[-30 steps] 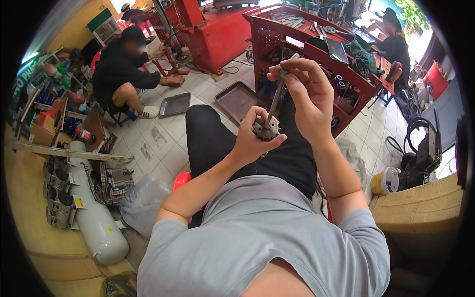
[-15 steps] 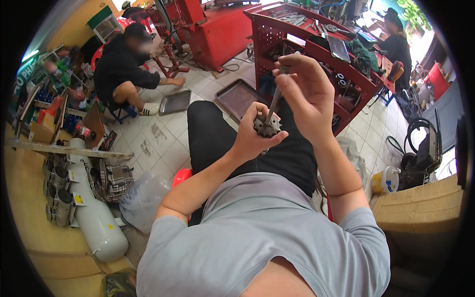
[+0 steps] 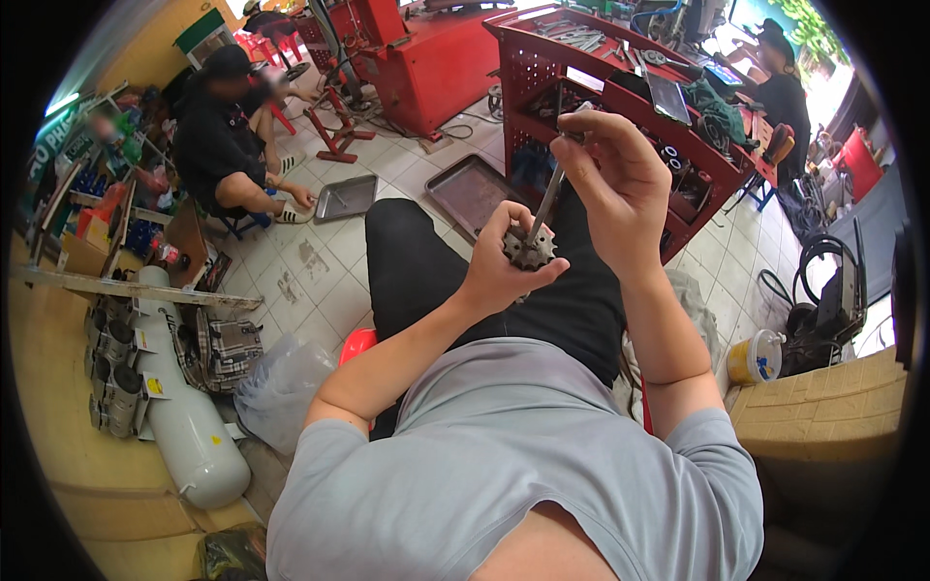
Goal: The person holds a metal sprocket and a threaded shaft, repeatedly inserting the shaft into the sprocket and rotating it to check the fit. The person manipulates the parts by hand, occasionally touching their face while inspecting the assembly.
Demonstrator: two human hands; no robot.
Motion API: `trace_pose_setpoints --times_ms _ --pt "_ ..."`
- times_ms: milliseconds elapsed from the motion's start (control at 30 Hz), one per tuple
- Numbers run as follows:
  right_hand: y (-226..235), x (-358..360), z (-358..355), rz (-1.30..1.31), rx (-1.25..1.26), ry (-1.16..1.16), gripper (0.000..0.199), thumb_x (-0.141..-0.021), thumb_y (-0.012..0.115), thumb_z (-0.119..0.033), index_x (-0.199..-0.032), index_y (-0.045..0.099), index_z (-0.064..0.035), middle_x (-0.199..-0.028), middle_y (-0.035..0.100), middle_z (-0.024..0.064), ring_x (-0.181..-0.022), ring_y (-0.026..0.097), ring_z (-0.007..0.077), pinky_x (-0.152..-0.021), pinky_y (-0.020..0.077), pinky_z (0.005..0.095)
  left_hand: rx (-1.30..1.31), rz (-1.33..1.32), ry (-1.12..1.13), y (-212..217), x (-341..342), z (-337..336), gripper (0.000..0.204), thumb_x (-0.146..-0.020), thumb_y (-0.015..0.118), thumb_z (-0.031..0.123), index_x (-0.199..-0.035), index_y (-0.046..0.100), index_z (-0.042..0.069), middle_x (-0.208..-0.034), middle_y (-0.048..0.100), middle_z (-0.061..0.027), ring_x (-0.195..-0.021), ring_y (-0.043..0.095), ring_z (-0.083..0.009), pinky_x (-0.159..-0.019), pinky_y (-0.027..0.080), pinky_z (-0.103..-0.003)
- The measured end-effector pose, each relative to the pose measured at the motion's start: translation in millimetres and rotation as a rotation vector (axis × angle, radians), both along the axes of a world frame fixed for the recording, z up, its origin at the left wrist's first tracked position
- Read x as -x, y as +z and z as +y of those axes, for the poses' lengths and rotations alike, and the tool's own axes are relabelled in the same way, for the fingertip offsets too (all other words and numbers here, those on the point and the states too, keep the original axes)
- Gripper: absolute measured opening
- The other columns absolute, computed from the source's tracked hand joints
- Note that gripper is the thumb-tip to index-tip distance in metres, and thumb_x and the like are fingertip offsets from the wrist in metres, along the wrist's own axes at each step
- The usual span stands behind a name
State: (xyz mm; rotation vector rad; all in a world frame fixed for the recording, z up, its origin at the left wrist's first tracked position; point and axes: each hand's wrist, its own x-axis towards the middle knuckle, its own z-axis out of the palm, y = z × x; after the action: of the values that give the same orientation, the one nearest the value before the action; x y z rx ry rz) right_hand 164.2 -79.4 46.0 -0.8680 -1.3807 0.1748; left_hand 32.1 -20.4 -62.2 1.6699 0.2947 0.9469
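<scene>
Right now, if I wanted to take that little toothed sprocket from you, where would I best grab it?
Probably by the toothed rim of the sprocket, from its right side: the left hand cups its left and underside, and the thin metal tool in the right hand stands in its middle.

Grey short-sleeved T-shirt, black trousers, bare forearms and bare hands, no gloves.

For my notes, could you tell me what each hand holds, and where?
Left hand grips the small toothed sprocket by its rim; right hand pinches the thin metal tool at its upper end.
</scene>
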Motion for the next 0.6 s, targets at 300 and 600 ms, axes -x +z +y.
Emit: trace_pose_setpoints --times_ms 300,600 --pt "0.5 4.7 1.6 0.064 -0.051 0.039 0.022 -0.086 0.061 0.003 -0.108 0.060 0.0009 -0.100 0.065 0.0050 -0.091 0.058 0.0088 -0.078 0.0429 0.0212 -0.019 -0.014 0.003 0.7 0.1 -1.1 0.048 -0.072 0.082 0.008 -0.096 0.041 0.008 -0.095 0.060 -0.0052 -0.084 0.057 -0.0074 -0.076 0.049 -0.023" --pt "4.2 6.3 -2.0 0.156 -0.050 0.133 0.021 -0.086 0.060 0.004 -0.107 0.060 0.0019 -0.099 0.064 0.0051 -0.094 0.058 0.0089 -0.081 0.0441 0.0227 -0.003 -0.018 -0.005 -1.9 -1.5 -0.5 0.049 -0.071 0.082 0.007 -0.095 0.040 0.009 -0.095 0.060 -0.0056 -0.085 0.057 -0.0074 -0.077 0.049 -0.023"
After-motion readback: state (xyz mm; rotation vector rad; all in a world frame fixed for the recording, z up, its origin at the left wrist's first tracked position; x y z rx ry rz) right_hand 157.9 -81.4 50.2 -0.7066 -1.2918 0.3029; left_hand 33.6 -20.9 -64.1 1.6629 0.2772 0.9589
